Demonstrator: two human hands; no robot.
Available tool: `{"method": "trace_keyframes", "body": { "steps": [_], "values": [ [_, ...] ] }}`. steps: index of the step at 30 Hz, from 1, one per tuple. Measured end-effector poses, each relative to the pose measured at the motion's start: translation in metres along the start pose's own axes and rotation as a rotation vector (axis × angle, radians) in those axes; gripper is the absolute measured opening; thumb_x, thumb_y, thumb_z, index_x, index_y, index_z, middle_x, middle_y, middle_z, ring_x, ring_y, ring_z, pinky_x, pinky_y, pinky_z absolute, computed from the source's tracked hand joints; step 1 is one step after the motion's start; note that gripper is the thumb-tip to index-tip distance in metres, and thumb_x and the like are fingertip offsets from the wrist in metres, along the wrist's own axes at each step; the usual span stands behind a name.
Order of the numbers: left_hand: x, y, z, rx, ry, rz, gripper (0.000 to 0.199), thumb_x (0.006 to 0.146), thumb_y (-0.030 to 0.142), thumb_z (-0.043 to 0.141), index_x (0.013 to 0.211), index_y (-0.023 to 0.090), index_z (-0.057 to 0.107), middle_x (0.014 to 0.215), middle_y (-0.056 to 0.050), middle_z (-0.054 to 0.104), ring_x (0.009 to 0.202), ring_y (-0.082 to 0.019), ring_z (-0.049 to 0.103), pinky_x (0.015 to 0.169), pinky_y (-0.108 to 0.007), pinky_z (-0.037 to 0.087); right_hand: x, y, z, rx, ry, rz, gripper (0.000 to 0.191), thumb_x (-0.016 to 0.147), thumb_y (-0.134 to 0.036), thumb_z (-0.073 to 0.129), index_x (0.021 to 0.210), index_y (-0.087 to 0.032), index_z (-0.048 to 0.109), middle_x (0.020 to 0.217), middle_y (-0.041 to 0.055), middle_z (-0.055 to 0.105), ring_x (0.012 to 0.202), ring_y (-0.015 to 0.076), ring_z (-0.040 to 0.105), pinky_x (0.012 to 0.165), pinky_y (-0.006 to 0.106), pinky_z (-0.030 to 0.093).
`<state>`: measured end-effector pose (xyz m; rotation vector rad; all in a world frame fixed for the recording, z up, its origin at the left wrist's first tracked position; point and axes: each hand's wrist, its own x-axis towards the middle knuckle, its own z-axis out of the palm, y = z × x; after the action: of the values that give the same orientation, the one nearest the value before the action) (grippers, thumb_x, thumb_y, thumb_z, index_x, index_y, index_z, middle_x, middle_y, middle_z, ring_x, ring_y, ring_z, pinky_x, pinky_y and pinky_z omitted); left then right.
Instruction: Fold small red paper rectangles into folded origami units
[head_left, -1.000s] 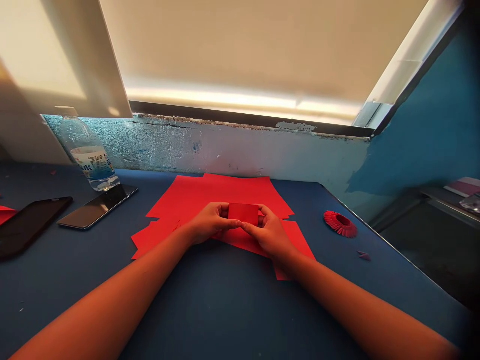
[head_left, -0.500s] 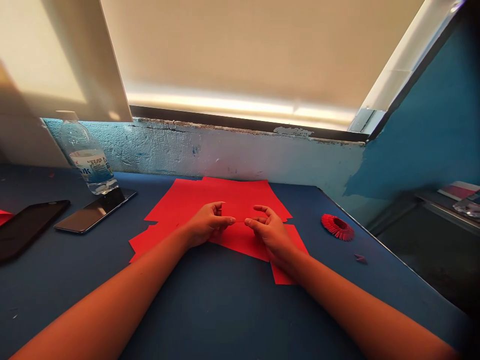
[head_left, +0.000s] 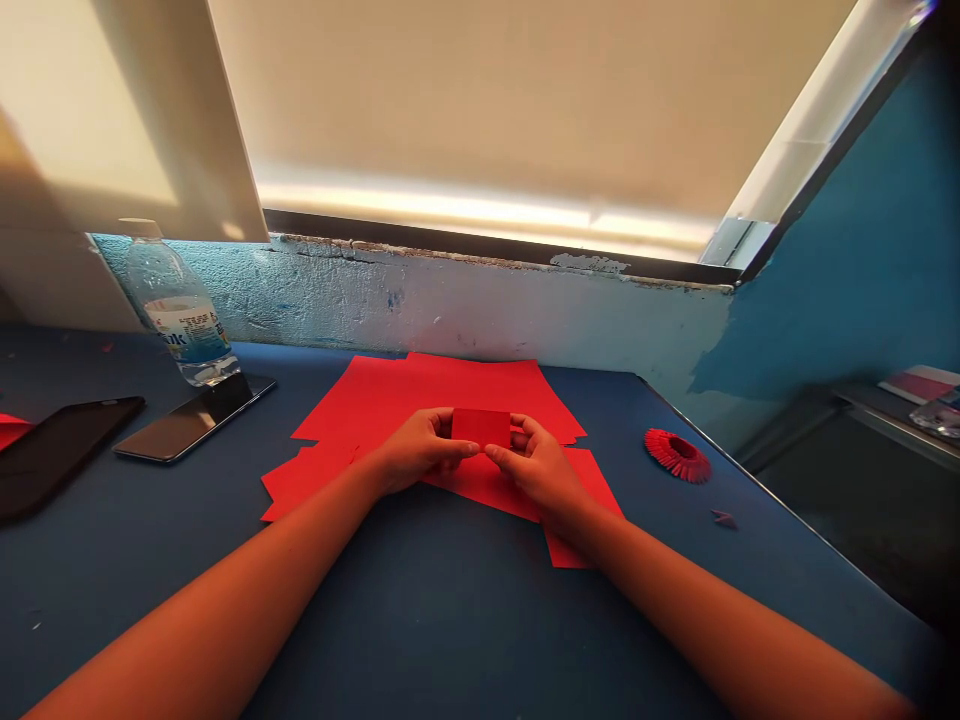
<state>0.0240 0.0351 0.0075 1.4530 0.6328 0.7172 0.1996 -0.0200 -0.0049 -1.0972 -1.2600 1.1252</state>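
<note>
Between my two hands is a small rectangle of red paper (head_left: 481,427), darker than the sheets behind it and tilted up toward me. My left hand (head_left: 429,446) pinches its left side, with the thumb along the lower edge. On the opposite side my right hand (head_left: 531,455) grips it the same way, and the two thumb tips nearly meet. Both hands are just above several large red paper sheets (head_left: 450,385) that overlap on the blue table (head_left: 420,610). Fingers behind the small paper are partly hidden.
To the right lie a ring of folded red paper (head_left: 678,456) and a small folded piece (head_left: 724,519). At left are a water bottle (head_left: 187,320), a phone (head_left: 191,420) and another dark flat device (head_left: 64,455). A wall (head_left: 450,310) borders the table's back.
The small red paper has tipped up, so its darker face now shows between my hands. My fingers have closed in on its sides; the hands stay in nearly the same place.
</note>
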Motion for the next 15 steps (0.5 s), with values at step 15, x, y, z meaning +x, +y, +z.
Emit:
{"method": "trace_keyframes", "body": {
  "steps": [15],
  "values": [
    [0.0050,-0.0061,-0.0034,-0.136,0.104,-0.069,0.040,0.059,0.022,0.079,0.089,0.016,0.053,0.060,0.005,0.053,0.049,-0.007,0.048,0.046,-0.019,0.037,0.0011,0.0052,-0.0020,0.034,0.048,0.021,0.047,0.072,-0.034,0.068,0.113,-0.022,0.050,0.099,0.0073,0.067,0.087,0.0221,0.064,0.071,0.034,0.050]
  ]
}}
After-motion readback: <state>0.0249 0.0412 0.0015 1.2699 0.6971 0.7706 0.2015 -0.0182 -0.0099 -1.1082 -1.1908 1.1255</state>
